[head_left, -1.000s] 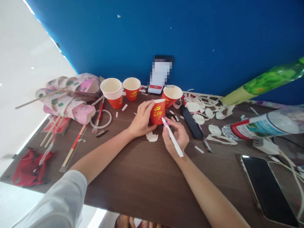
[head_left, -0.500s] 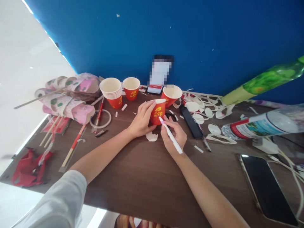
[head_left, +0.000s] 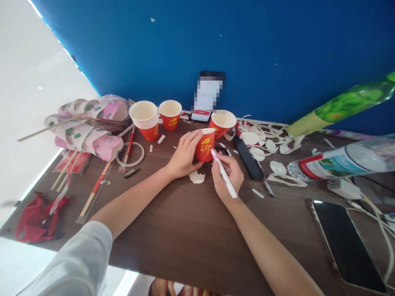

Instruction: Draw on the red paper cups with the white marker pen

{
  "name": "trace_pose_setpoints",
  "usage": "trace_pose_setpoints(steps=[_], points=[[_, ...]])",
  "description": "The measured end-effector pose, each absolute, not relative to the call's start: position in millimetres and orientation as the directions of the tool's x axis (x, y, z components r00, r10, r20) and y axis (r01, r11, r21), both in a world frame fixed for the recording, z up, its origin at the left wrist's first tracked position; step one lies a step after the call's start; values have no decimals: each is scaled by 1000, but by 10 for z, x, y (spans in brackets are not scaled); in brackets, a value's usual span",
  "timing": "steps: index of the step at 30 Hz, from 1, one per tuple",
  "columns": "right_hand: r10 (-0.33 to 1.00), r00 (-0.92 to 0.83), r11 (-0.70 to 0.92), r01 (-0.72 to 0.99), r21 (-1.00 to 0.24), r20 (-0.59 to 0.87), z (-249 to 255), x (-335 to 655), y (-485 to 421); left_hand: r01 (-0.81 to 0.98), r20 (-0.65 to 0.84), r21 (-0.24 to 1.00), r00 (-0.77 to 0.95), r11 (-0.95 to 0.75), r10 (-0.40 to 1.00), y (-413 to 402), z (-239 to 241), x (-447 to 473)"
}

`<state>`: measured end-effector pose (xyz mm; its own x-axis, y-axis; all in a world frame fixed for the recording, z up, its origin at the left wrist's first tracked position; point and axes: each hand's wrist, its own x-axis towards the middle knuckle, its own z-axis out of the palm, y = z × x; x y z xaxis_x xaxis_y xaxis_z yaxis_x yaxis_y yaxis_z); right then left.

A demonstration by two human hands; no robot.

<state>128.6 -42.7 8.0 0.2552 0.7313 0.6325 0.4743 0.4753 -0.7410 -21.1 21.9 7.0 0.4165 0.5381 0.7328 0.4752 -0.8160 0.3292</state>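
My left hand [head_left: 186,153] is closed round the left side of a red paper cup [head_left: 206,144] with gold characters, which stands nearly upright on the dark table. In my right hand [head_left: 230,174] is a white marker pen [head_left: 224,176] with a pink band near its tip. The tip points at the cup's right side; whether it touches I cannot tell. A torn scrap of white paper [head_left: 196,177] lies just below the cup. Behind it stands another red cup [head_left: 222,123].
A stack of cups [head_left: 148,130] and a single cup [head_left: 170,119] stand at the back left. A black utility knife [head_left: 247,158], paper offcuts [head_left: 259,139] and a water bottle [head_left: 336,162] lie to the right. A phone [head_left: 348,246] rests front right; another phone [head_left: 208,94] leans on the blue wall.
The marker's tip has shifted slightly right and up along the cup, and my right hand has moved a little with it. The cup and my left hand look nearly the same.
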Motion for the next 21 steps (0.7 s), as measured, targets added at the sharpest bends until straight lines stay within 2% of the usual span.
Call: trace_pose_setpoints(steps=[6, 18, 21], points=[[732, 267, 484, 444, -754, 627, 83, 1284, -428, 458, 749, 341, 395, -821, 532, 223, 63, -208], [643, 87, 628, 509, -588, 761, 77, 1297, -431, 479, 724, 352, 406, -804, 558, 203, 104, -224], [644, 75, 636, 500, -587, 761, 83, 1288, -427, 474, 730, 339, 413, -813, 545, 204, 96, -219]])
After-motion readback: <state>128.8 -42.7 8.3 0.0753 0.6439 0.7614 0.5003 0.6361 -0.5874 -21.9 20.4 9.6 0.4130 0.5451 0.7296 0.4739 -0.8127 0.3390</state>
